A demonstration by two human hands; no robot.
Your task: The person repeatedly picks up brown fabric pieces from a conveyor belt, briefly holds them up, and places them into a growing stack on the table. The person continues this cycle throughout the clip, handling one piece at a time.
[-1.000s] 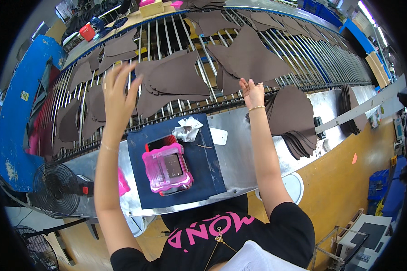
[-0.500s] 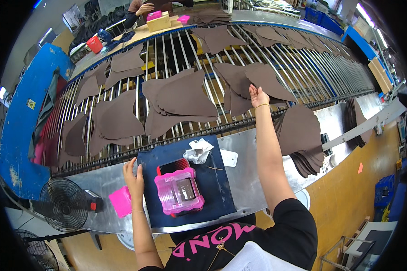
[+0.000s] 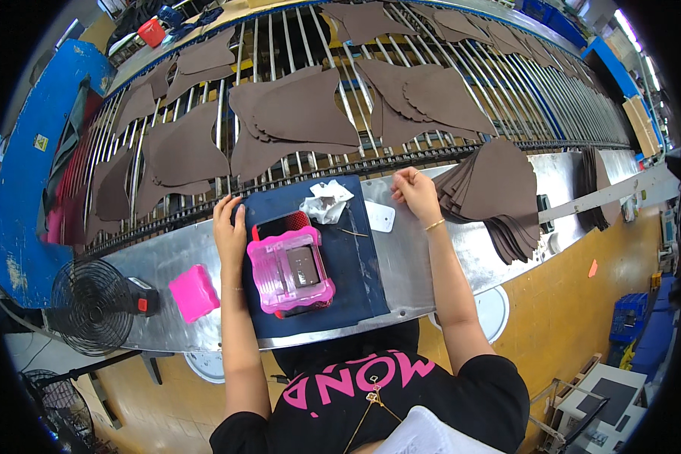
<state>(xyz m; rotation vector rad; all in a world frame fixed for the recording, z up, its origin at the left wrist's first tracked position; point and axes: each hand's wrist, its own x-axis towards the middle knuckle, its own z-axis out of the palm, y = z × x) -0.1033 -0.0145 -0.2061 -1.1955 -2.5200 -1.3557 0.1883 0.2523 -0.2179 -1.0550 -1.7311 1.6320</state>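
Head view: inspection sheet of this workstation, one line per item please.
Surface: curved metal bench with a dark blue mat in front of the person.
Job's things: stack of brown cut pieces fanned on the bench by the right hand; more brown pieces spread on the roller conveyor; pink frame tool on the mat.
Clutter: crumpled white paper, small white tag, pink box.
Hands: left hand flat at the mat's left edge, empty; right hand closed, beside the stack, contact unclear.
Cables: nothing seen.
Surroundings: black fan at left, blue guard, yellow floor.
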